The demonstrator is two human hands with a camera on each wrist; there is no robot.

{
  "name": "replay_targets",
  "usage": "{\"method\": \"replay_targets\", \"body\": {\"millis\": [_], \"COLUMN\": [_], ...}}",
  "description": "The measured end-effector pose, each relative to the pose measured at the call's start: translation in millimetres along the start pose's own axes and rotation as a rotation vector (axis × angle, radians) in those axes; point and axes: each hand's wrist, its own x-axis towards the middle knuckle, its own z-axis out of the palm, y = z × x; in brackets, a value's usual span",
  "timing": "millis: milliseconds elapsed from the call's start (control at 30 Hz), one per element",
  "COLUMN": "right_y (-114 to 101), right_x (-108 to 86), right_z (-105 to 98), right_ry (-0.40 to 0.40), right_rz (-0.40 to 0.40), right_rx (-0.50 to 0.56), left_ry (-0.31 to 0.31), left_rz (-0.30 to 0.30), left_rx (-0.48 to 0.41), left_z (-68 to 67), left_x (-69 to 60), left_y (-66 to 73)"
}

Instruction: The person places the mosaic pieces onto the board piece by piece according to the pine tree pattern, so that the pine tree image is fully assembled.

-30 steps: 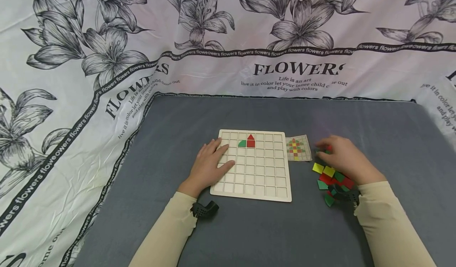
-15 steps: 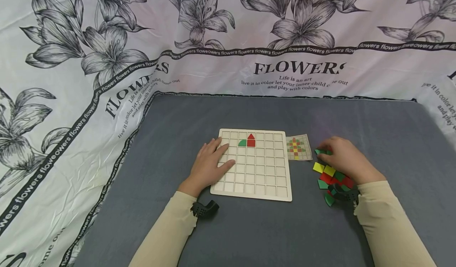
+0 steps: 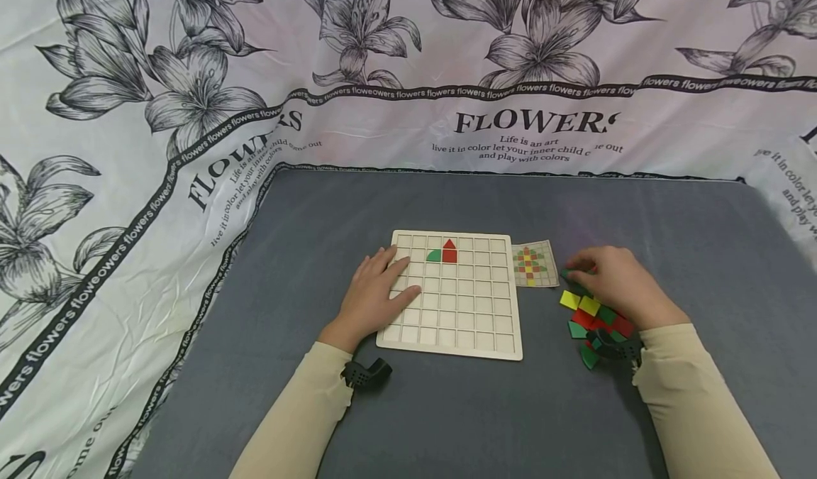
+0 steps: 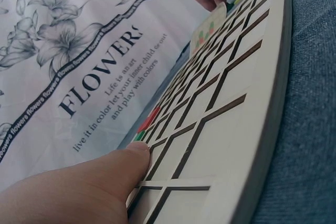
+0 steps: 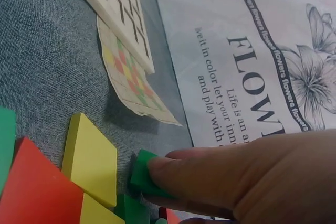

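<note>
A pale wooden grid board (image 3: 449,309) lies on the table, with a green quarter-round piece (image 3: 434,255), a red triangle (image 3: 449,244) and a red square (image 3: 449,255) in its upper cells. My left hand (image 3: 372,296) rests on the board's left side with spread fingers; its thumb (image 4: 137,153) lies over the grid. At the right, my right hand (image 3: 613,284) pinches a green piece (image 5: 143,171) between thumb and fingers. Its full shape is covered by the thumb. Below that hand lies a pile of pieces, including a yellow one (image 5: 92,161) and a red one (image 5: 39,190).
A pattern card (image 3: 539,264) with a coloured grid design lies partly under the board's right edge. The dark grey tabletop (image 3: 485,422) is bordered at the back and left by a white flower-print cloth (image 3: 383,135). Each wrist wears a black camera (image 3: 367,374).
My right hand shifts slightly over the pieces; a red one by its fingertips drops out of sight and a green one shows there. The left hand and board stay put.
</note>
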Motion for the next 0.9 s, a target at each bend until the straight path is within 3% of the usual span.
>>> {"method": "replay_targets", "body": {"millis": [367, 900], "right_y": [2, -10], "right_x": [0.9, -3.4], "right_z": [-1, -8], "right_ry": [-0.026, 0.062], "right_rz": [0.014, 0.068], "right_rx": [-0.029, 0.072], "left_ry": [-0.006, -0.002], "left_rz": [0.008, 0.008], "left_rx": [0.004, 0.005], "left_z": [-1.1, -0.8], "left_x": [-0.4, -0.6], "left_y": [0.3, 0.6]}}
